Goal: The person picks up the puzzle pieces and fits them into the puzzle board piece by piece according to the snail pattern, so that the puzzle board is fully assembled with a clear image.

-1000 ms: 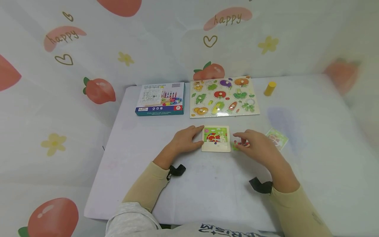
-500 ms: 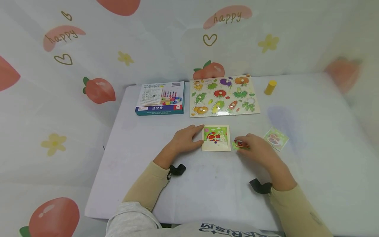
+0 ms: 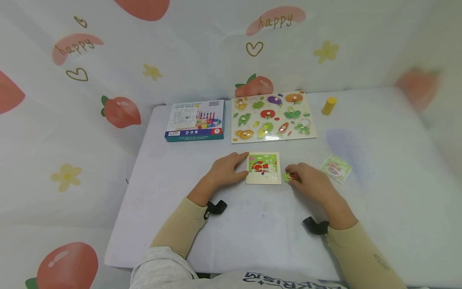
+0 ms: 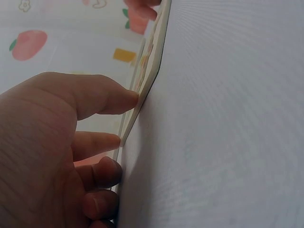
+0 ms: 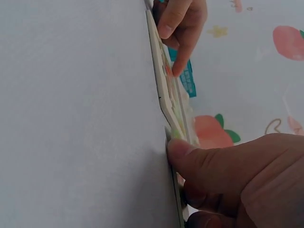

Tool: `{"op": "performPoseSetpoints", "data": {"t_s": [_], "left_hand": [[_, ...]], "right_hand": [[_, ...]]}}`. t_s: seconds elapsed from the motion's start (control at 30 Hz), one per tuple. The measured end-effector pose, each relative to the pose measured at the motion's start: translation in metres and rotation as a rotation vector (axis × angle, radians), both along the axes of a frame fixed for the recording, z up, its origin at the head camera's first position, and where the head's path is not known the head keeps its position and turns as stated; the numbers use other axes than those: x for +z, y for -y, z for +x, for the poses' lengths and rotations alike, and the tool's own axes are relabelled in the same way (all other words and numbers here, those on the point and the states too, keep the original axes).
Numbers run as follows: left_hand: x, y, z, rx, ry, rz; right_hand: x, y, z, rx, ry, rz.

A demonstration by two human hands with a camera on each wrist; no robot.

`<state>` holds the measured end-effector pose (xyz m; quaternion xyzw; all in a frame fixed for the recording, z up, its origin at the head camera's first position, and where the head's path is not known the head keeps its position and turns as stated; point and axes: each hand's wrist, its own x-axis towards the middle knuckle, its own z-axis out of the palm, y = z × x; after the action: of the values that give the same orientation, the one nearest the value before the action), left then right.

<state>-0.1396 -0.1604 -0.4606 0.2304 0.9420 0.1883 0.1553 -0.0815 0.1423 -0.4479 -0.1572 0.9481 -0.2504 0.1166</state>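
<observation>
A small wooden jigsaw tray (image 3: 263,179) lies mid-table, its upper part filled with a green and red snail picture and its lower strip bare wood. My left hand (image 3: 226,169) touches the tray's left side with thumb and index fingertip spread apart; in the left wrist view the thumb (image 4: 107,95) meets the tray's edge (image 4: 154,64). Just right of the tray, my right hand (image 3: 311,181) pinches a green and red puzzle piece (image 3: 287,176), partly hidden by the fingers. In the right wrist view, the right thumb (image 5: 185,154) is down at table level beside the tray's corner.
A picture card (image 3: 336,168) of the snail lies right of the right hand. Behind the tray are a vegetable peg puzzle board (image 3: 273,117) and a bead toy box (image 3: 195,121). A yellow cylinder (image 3: 329,106) stands at the back right.
The right hand has come down, and its fingers have closed on the puzzle piece, which now shows less beyond them. The left hand and the tray have stayed put.
</observation>
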Motion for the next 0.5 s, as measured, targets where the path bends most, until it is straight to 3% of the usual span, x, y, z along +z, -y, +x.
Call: {"op": "performPoseSetpoints", "data": {"t_s": [0.27,0.5], "left_hand": [[0.000,-0.001,0.000,-0.001,0.003,-0.010],[-0.001,-0.001,-0.001,-0.002,0.002,-0.022]], "right_hand": [[0.001,-0.001,-0.001,-0.041,0.079,-0.047],[0.017,-0.010,0.001,-0.027,-0.034,-0.086]]}}
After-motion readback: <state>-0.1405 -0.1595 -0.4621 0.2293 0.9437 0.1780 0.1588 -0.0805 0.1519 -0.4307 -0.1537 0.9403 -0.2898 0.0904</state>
